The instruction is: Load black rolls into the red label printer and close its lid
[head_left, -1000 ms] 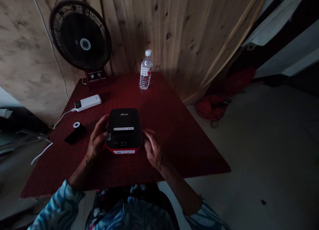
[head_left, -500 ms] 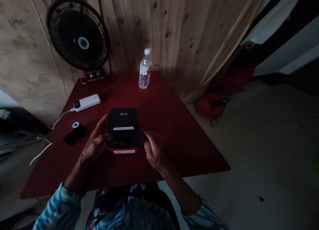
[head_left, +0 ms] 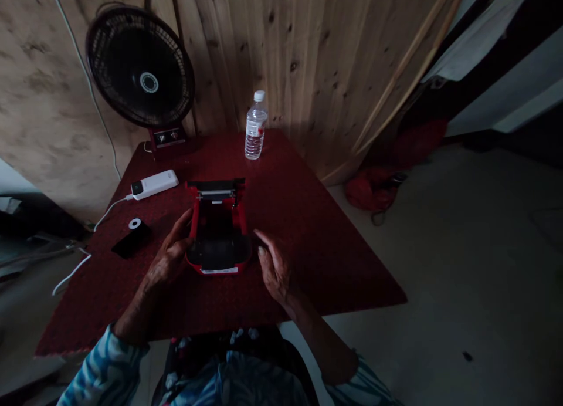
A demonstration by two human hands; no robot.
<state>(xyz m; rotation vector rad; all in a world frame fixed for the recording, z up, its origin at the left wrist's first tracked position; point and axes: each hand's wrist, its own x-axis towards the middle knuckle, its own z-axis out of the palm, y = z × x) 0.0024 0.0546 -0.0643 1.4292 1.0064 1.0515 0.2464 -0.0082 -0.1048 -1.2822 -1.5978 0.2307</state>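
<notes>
A small red and black device (head_left: 220,252) sits on the red tabletop (head_left: 299,218), its lid raised at the far side and its dark inner bay exposed. My left hand (head_left: 169,253) rests against the device's left side, thumb near its top edge, gripping it there. Just off the right side is my right hand (head_left: 276,268), its fingers apart and nothing in them. A roll with a white core and a black strip (head_left: 135,230) lies left of my left hand.
Behind the roll lies a white power bank (head_left: 156,185) with a white cable. A black fan (head_left: 147,80) stands at the back left, and a clear bottle (head_left: 255,130) stands upright at the back. A red bag (head_left: 373,189) is on the floor at right.
The device's lid has swung up and back, exposing the bay. My right hand has drawn slightly away from the device's right side. My left hand stays at its left side.
</notes>
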